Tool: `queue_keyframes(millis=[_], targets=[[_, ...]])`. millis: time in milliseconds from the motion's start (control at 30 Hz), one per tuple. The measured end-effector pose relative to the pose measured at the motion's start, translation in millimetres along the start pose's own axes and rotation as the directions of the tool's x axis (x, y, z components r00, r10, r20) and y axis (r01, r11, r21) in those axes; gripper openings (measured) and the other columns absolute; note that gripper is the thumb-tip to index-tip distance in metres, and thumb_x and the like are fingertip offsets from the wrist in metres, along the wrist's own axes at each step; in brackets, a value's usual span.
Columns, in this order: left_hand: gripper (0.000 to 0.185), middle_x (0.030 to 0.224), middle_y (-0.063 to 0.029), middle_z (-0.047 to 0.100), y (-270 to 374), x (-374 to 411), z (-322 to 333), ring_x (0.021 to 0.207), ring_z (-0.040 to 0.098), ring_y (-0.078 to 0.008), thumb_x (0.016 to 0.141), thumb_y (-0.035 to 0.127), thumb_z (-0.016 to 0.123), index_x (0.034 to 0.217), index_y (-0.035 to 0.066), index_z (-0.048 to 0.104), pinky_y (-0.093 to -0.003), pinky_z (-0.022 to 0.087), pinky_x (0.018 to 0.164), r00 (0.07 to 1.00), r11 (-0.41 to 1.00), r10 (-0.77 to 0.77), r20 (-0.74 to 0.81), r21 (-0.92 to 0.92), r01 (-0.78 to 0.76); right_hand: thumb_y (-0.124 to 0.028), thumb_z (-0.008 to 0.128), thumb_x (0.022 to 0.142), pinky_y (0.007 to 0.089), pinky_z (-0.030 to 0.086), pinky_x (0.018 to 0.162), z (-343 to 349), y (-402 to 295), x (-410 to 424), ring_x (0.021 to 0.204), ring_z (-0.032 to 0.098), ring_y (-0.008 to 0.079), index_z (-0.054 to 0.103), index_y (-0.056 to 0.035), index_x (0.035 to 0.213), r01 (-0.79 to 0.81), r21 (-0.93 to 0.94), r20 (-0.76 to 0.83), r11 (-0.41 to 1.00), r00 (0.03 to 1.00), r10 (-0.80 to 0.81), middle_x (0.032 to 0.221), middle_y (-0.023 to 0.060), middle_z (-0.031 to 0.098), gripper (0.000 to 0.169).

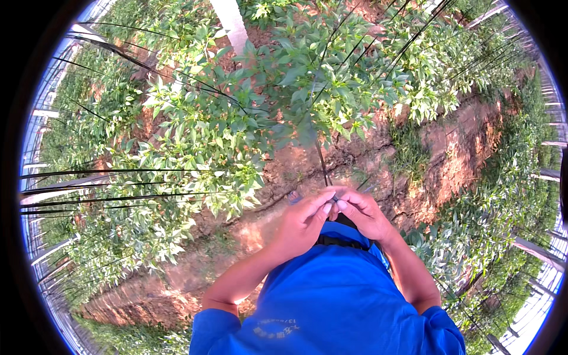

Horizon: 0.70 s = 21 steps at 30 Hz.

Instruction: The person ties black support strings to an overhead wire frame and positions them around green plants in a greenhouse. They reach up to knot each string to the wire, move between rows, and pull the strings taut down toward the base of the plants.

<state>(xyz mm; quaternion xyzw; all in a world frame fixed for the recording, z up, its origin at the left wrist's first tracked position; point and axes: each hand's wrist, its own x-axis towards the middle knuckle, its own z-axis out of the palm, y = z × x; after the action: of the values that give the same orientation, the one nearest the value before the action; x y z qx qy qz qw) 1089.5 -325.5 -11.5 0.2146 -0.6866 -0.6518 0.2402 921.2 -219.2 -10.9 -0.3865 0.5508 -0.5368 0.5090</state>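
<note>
My left hand [306,217] and my right hand [366,215] meet in front of my waist, with thumbs and fingertips pinched together. Between them is a small dark piece of a thin cord [322,162], perhaps a knot or loop; the fingers hide most of it. From my fingertips the cord runs up and away towards the leafy green plants [306,84] ahead of me. Just below my hands is a dark belt [339,242] over blue clothing [328,293] that bears writing.
Bushy plant rows [191,146] stand ahead and left, with more plants [497,213] to the right. Several dark cords [120,171] stretch across the left. A pale post [230,26] rises at the top. Cracked reddish soil [452,146] forms the path, with grass tufts [408,153].
</note>
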Motion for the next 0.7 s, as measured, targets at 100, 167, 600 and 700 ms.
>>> queue_keyframes(millis=[100,167,600,700], targets=[[0.032,0.097,-0.0126,0.068,6.8,-1.5,-15.7,0.077,0.064,-0.0142,0.099,0.005,0.060,0.131,0.003,0.062,-0.0278,0.049,0.068,0.998,0.970,0.066,0.011,0.234,-0.066,-0.020,0.051,0.105,0.0278,0.049,0.074,10.1,11.1,-2.4,0.085,0.056,0.0103,0.062,-0.0031,0.098,-0.185,0.078,-0.022,0.980,0.982,0.187,0.094,0.0024,0.060,0.021],[0.034,0.094,-0.0130,0.067,1.3,-2.4,-23.6,0.073,0.062,-0.0148,0.098,0.005,0.060,0.132,0.002,0.061,-0.0283,0.048,0.066,1.000,0.950,0.018,0.007,0.311,-0.019,-0.022,0.050,0.106,0.0269,0.047,0.071,18.7,13.9,1.2,0.079,0.053,0.0088,0.061,-0.0031,0.099,-0.144,-0.029,-0.113,0.989,0.984,0.140,0.080,-0.0025,0.055,0.023],[0.028,0.094,-0.0116,0.069,-43.7,-21.2,-65.6,0.082,0.067,-0.0174,0.100,0.013,0.056,0.126,0.005,0.064,-0.0308,0.052,0.074,0.985,0.957,-0.169,-0.029,0.233,0.171,-0.010,0.057,0.099,0.0395,0.049,0.096,-12.7,-3.4,-24.5,0.120,0.058,0.0336,0.064,-0.0005,0.102,-0.208,-0.623,-0.400,0.754,0.913,-0.079,0.153,0.0259,0.033,0.013],[0.031,0.108,-0.0104,0.067,-9.7,-2.3,-25.7,0.097,0.064,-0.0166,0.106,0.015,0.045,0.129,0.001,0.059,-0.0296,0.049,0.085,0.994,0.998,-0.010,0.108,0.056,0.004,-0.011,0.058,0.099,0.0486,0.043,0.106,9.3,-17.7,-24.1,0.131,0.051,0.0387,0.067,-0.0021,0.102,-0.008,-0.478,-0.238,0.878,0.964,-0.121,0.157,0.0239,0.025,0.012]])
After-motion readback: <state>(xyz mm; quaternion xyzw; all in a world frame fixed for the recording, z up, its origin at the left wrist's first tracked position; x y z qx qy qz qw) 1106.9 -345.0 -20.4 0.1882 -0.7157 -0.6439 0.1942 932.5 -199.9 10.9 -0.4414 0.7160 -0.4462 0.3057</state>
